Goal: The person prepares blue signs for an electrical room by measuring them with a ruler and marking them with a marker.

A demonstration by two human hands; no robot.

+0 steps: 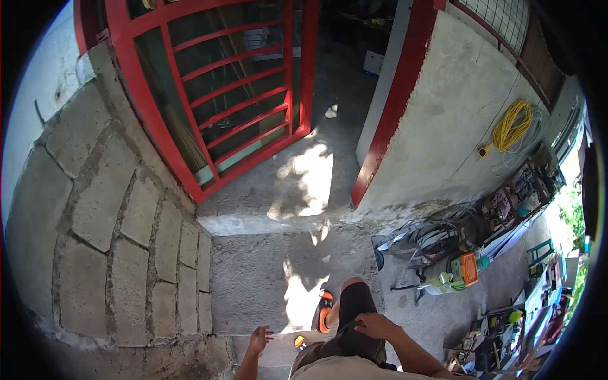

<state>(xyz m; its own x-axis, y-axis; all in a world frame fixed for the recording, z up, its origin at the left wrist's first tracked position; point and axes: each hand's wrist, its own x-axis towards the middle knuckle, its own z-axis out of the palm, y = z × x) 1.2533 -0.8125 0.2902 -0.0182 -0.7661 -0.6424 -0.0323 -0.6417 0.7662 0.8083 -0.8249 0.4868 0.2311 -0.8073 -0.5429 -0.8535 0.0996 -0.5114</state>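
My left hand [258, 340] hangs in the air beside the concrete steps, its fingers loosely apart and holding nothing. My right hand [378, 325] lies over the thigh of my dark shorts [356, 304], fingers stretched out against the cloth. Below the raised knee, one foot in a black and orange sandal [324, 310] stands on the concrete step [250, 278]. Part of the other sandal [299, 342] shows lower down.
Ahead, a red barred door [244, 101] stands open at a raised threshold. A block wall [120, 234] rises on the left. To the right are a plastered wall [437, 126] with a yellow coiled cord [513, 125], hoses [437, 235], an orange item [468, 268] and clutter.
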